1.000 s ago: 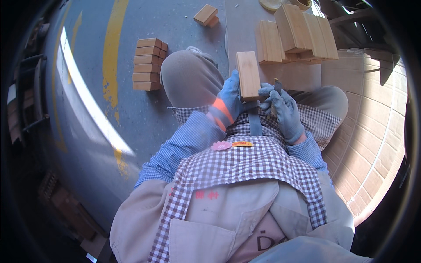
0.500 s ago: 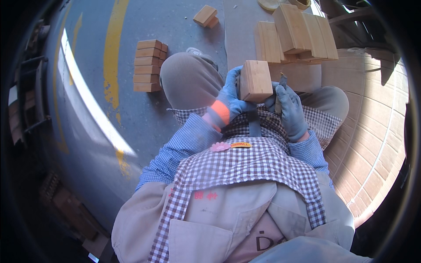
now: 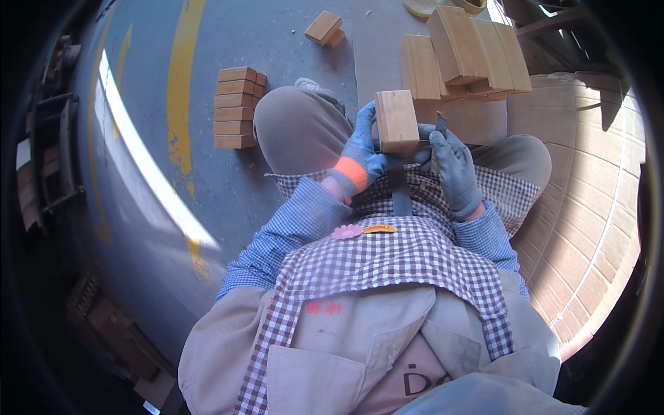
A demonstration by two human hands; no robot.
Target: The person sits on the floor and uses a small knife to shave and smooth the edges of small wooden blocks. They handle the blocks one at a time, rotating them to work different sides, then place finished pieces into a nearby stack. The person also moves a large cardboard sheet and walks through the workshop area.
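Observation:
Gloved in blue with an orange cuff, my left hand [image 3: 361, 153] is closed on the side of a wooden block [image 3: 397, 123] held up above my lap. The block is pale and smooth, with faint layer lines down its face. Fingers of my right hand [image 3: 456, 174], in a greyish-blue glove, wrap round a thin, flat, dark-bladed tool like a scraper [image 3: 440, 124]. Its tip points up and away, just right of the block. Some right-hand fingers lie near the block's lower right edge; whether they touch it I cannot tell.
A stack of wooden blocks [image 3: 234, 109] stands on the floor left of my knee. Two more blocks [image 3: 324, 29] lie farther ahead. Larger curved wooden pieces [image 3: 460, 48] stand on cardboard ahead right. A cardboard sheet [image 3: 553, 187] lies at the right.
The block has turned slightly and shifted a little left and up in my left hand. My right hand, still round the tool, has moved slightly left.

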